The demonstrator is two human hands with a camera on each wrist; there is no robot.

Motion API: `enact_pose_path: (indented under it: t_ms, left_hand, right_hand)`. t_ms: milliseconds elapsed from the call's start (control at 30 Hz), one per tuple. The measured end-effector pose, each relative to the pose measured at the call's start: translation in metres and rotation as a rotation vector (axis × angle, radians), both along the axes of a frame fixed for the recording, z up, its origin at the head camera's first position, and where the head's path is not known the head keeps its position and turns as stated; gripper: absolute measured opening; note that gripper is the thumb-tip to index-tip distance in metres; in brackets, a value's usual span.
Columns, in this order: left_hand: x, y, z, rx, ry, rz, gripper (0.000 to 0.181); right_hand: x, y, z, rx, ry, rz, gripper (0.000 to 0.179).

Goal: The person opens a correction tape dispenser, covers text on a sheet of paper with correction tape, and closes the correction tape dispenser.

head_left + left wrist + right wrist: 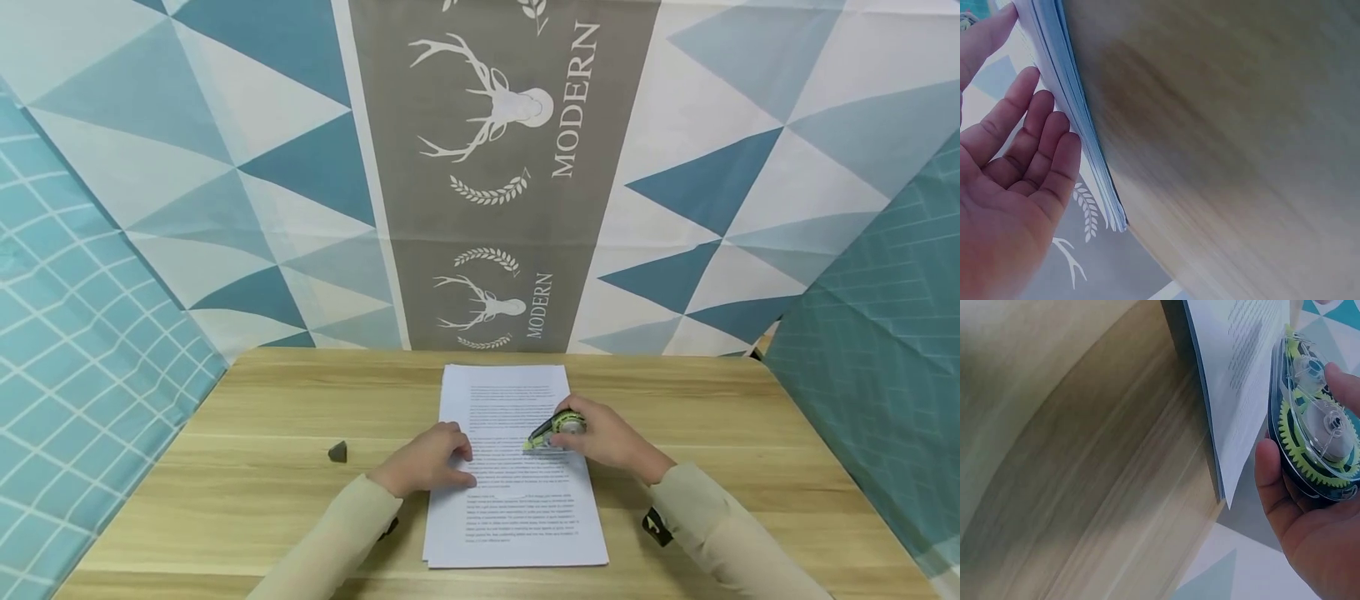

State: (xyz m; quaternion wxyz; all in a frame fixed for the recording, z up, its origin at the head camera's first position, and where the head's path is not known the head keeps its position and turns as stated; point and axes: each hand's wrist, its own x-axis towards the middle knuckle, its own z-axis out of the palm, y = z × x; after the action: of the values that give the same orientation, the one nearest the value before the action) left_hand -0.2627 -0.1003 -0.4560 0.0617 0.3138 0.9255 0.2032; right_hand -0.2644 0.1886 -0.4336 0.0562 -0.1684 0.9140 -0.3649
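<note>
A stack of printed paper [517, 508] lies on the wooden table, its sheet edges visible in the left wrist view. My right hand [611, 437] grips a correction tape dispenser [1319, 425] with a clear case and green gears. The dispenser's tip is right at a line of text near the middle of the top sheet. My left hand [427, 460] rests at the left edge of the stack, thumb and fingers spread apart, fingertips [1069, 140] on the paper and nothing held.
A small dark pointed piece [338, 452] lies on the wooden table [262, 500], left of my left hand. Behind the table hangs a patterned cloth [487, 208] with deer prints, and blue cloths [67, 333] hang at the sides.
</note>
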Motion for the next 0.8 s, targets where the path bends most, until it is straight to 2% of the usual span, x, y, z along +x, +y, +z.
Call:
enact_pose_path:
  t_ms: [633,800]
  left_hand:
    - [0.0005,0.0012,0.0007,0.006,-0.024,0.029,0.026]
    - [0.0010,0.0021,0.0011,-0.001,-0.024,0.030,0.026]
  right_hand:
    - [-0.0003,-0.0075,-0.0026,0.053,0.002,0.057,0.020]
    - [-0.0016,-0.0093,-0.0022,0.110,0.032,0.072,0.021]
